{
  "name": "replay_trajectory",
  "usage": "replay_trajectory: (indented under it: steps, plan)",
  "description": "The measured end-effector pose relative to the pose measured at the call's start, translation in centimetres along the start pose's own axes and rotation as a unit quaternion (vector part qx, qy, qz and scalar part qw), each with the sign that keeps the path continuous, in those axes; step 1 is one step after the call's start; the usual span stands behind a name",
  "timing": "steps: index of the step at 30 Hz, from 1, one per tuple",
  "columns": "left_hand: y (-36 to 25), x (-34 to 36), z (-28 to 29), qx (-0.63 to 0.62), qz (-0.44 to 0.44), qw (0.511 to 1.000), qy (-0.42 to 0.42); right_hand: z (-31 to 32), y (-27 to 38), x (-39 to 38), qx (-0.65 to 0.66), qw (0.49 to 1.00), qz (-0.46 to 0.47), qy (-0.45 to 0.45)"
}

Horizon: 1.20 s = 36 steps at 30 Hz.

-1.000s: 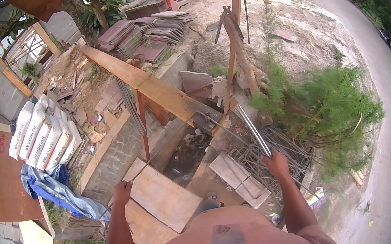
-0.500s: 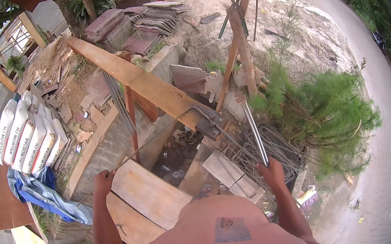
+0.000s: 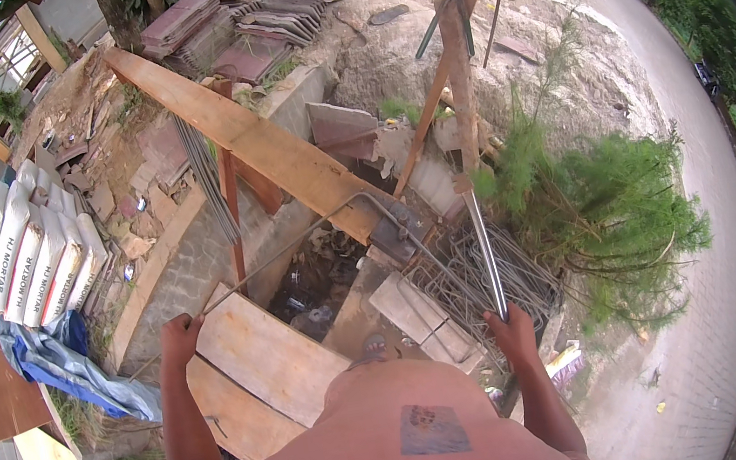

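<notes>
My left hand (image 3: 180, 338) is closed around a thin steel rod (image 3: 283, 258). From there the rod runs up to a dark metal plate (image 3: 399, 228) at the near end of a long wooden plank (image 3: 248, 143). At the plate the rod bends sharply and its other part slants back toward me on the right. My right hand (image 3: 513, 332) grips the lower end of a shiny metal pipe (image 3: 485, 246), which points away from me. The pipe's far end meets a rough brown bar (image 3: 461, 85); whether they are joined, I cannot tell.
A heap of bent steel rods (image 3: 510, 266) lies beside the pipe, with a leafy green bush (image 3: 605, 206) to its right. Boards (image 3: 264, 362) lie before me, next to a pit with rubble (image 3: 314, 280). Stacked white bags (image 3: 37, 253) stand left; a road (image 3: 696, 353) runs right.
The whole view has shifted slightly. My right hand and the pipe have moved a little rightward against the surroundings. Both hands keep their grips, and the rod stays bent at the plate.
</notes>
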State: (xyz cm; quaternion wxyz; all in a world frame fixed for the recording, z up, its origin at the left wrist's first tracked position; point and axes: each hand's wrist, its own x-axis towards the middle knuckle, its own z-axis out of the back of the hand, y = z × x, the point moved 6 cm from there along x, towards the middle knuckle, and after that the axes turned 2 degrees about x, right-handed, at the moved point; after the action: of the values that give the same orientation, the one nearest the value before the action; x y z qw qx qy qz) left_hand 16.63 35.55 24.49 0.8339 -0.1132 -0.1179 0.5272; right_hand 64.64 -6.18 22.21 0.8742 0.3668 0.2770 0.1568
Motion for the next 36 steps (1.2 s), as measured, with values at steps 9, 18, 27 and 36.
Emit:
replay_trajectory:
  steps: [9,18,27,36]
  plan:
    - [1.5,-0.4,-1.2,-0.026,0.048,0.998,0.023,9.1,-0.3,4.1,-0.244,0.947,0.182,-0.101]
    - [1.6,-0.4,-1.9,-0.009,0.050,0.998,0.033,10.5,0.6,13.5,-0.404,0.860,0.292,-0.108]
    - [1.5,-0.3,-2.0,-0.037,0.068,0.995,0.065,10.8,4.3,16.0,-0.404,0.819,0.391,-0.119]
    - [2.2,0.4,-2.2,-0.076,0.109,0.983,0.129,10.0,7.3,21.6,-0.465,0.761,0.448,-0.067]
